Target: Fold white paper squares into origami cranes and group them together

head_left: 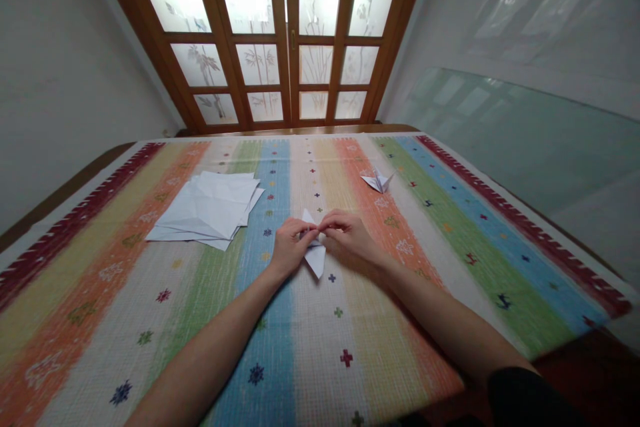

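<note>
Your two bare forearms reach in from the bottom edge, the right one leaving a dark sleeve at the lower right corner, and they meet over the middle of the striped tablecloth. Your left hand and your right hand sit knuckle to knuckle, fingertips curled in and pinched together on the white folded paper between them. That paper lies on the cloth where the blue stripe meets the pale one, with one pointed flap sticking out toward you below your thumbs and another point showing above your fingers. To your left, well apart from your hands, a loose stack of white sheets rests across the green and orange stripes. Beyond your right hand, a small finished paper figure stands alone on the orange stripe. At the far end of the table rises a wooden door with frosted panes.
</note>
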